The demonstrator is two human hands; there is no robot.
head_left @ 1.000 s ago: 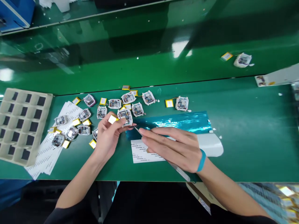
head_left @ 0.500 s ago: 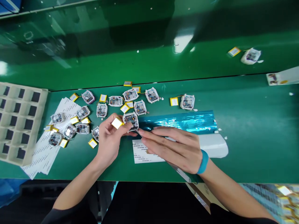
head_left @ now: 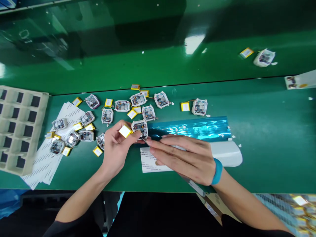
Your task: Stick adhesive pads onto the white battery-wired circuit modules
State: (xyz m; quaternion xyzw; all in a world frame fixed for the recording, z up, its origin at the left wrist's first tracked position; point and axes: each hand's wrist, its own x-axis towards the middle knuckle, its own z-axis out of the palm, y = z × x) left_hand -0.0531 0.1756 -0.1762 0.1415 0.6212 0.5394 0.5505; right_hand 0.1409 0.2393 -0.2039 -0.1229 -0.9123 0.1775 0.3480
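Observation:
In the head view my left hand (head_left: 117, 146) grips an open white watch case (head_left: 140, 129) with its circuit board facing up, the thumb on its lower edge. A silver and yellow battery (head_left: 125, 131) sits beside that case, above my left fingers. My right hand (head_left: 185, 158), with a teal band round the wrist, is closed on slim metal tweezers (head_left: 196, 187). Their tip meets the case's lower right edge; most of their length is hidden under the hand. Beneath the right hand lie a printed white sheet (head_left: 148, 161) and a strip of shiny blue film (head_left: 192, 128).
Several watch cases with batteries lie on the green table, one apart at right (head_left: 199, 107). Another case (head_left: 264, 58) rests on the raised green surface behind. At left are a compartment tray (head_left: 27, 131) and printed sheets (head_left: 49, 161). A white sheet (head_left: 227, 154) extends right.
The tweezers' tip has shifted slightly at the lower edge of the watch case. Both hands keep their grip in nearly the same place; the view has moved a little.

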